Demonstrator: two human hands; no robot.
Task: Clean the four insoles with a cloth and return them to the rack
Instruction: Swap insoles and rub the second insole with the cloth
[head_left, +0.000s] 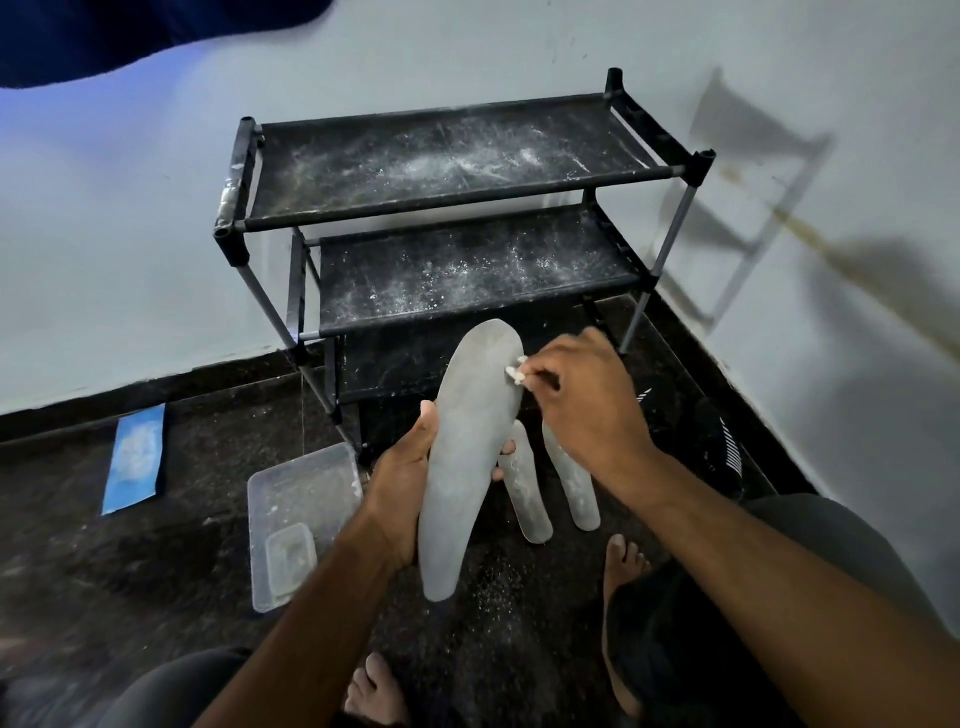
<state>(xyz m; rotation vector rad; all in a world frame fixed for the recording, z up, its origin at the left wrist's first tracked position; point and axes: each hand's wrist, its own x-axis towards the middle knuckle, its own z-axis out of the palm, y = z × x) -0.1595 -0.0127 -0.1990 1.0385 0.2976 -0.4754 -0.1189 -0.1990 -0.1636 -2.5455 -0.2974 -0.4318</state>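
before the rack (447, 213), left hand (402, 483) gripping insole (467, 457), right hand (587, 400) pinching cloth (516, 372)

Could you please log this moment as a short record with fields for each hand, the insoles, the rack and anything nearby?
left hand: grips the held insole at mid-length
right hand: pinches a small white cloth against the insole's upper edge
other insoles: two on the floor
rack: dusty shelves, no insoles visible
nearby: plastic container, blue packet
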